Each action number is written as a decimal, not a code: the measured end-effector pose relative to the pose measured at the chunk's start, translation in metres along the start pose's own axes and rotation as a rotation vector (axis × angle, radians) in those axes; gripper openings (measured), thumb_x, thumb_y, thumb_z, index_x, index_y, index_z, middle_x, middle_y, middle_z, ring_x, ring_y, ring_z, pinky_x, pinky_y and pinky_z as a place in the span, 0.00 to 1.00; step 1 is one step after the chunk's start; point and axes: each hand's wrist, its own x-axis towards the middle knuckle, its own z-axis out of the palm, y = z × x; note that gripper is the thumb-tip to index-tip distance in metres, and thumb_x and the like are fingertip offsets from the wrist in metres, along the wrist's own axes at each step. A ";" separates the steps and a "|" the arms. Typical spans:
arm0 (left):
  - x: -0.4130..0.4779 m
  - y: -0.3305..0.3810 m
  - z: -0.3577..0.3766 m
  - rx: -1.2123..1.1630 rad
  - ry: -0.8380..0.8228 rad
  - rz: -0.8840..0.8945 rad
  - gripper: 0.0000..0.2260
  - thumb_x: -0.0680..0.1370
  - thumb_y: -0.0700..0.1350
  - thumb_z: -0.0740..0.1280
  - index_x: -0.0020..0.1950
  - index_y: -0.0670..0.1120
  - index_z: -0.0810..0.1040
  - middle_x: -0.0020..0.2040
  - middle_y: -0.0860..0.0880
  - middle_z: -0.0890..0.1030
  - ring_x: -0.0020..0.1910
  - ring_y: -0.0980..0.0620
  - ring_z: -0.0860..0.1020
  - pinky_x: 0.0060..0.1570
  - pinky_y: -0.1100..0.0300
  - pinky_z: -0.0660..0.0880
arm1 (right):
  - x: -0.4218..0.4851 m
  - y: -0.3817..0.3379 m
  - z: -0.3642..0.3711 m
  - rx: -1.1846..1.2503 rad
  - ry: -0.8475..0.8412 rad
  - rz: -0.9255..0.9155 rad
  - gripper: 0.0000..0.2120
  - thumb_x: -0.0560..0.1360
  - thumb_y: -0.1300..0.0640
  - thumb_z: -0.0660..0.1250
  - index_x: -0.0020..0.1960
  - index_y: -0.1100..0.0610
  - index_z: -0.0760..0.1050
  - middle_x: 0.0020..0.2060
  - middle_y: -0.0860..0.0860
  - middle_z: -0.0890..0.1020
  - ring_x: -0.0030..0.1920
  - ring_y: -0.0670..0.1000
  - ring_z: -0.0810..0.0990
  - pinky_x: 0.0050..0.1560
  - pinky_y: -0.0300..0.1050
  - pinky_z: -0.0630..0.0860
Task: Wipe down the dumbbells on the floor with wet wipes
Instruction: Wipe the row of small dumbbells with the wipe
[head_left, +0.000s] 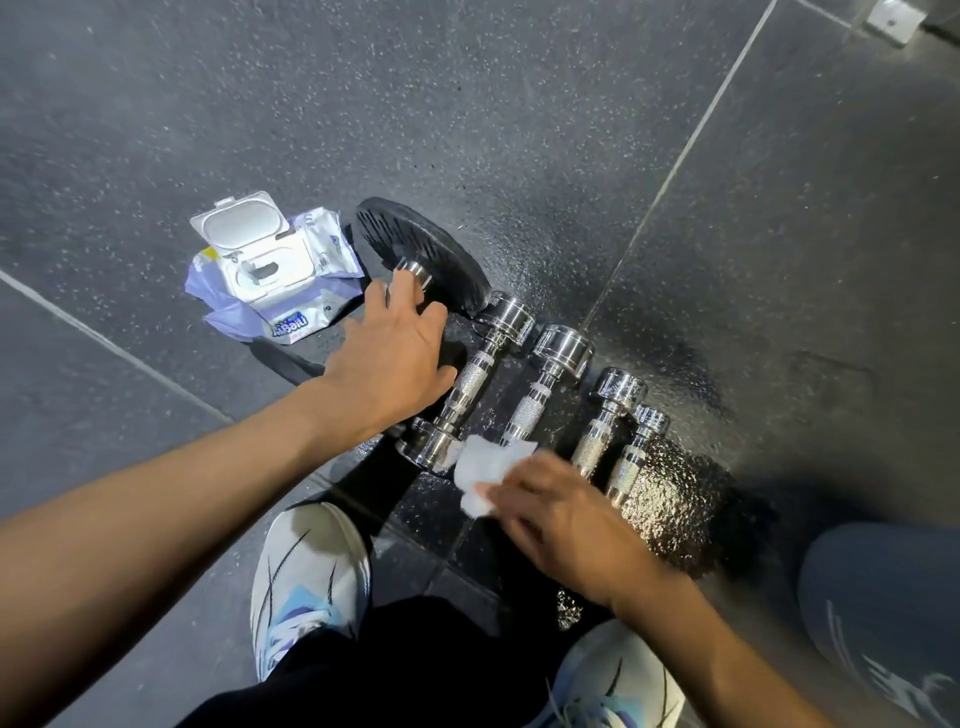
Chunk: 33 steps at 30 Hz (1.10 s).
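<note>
Several chrome dumbbells (551, 385) lie side by side on the dark rubber floor, largest at the left (470, 379). Left of them rests a bigger dumbbell with black plates (431, 249). My left hand (387, 358) reaches over its bar, fingers spread, fingertips at the chrome end cap. My right hand (558, 512) pinches a crumpled white wet wipe (488, 470) at the near ends of the two left chrome dumbbells. A purple wet-wipe pack (270, 275) lies left of the black plate, its white lid flipped open.
My two white and blue shoes (311, 582) stand just in front of the dumbbells. The floor glistens wet (670, 499) around the right dumbbells. A dark blue object (883, 613) sits at the right edge. A metal plate (893, 18) is at the far top right.
</note>
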 end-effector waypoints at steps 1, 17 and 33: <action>0.000 0.000 0.000 0.002 -0.001 -0.002 0.21 0.73 0.58 0.73 0.54 0.46 0.72 0.63 0.43 0.62 0.62 0.39 0.65 0.50 0.39 0.78 | -0.005 -0.009 0.005 -0.023 -0.041 -0.050 0.13 0.84 0.50 0.61 0.63 0.51 0.79 0.47 0.47 0.78 0.48 0.49 0.74 0.47 0.47 0.76; -0.003 0.004 -0.002 0.023 -0.019 0.002 0.20 0.74 0.59 0.72 0.54 0.46 0.72 0.63 0.43 0.63 0.62 0.39 0.64 0.49 0.39 0.78 | -0.011 -0.020 0.016 -0.188 0.048 0.034 0.10 0.81 0.51 0.66 0.61 0.51 0.77 0.46 0.48 0.77 0.48 0.51 0.74 0.49 0.47 0.72; -0.007 0.013 -0.002 0.140 -0.130 0.047 0.26 0.77 0.62 0.67 0.65 0.44 0.71 0.68 0.39 0.65 0.72 0.28 0.57 0.58 0.29 0.72 | -0.005 -0.007 0.004 -0.238 0.147 0.309 0.11 0.83 0.46 0.59 0.62 0.47 0.73 0.39 0.44 0.81 0.43 0.51 0.69 0.46 0.51 0.65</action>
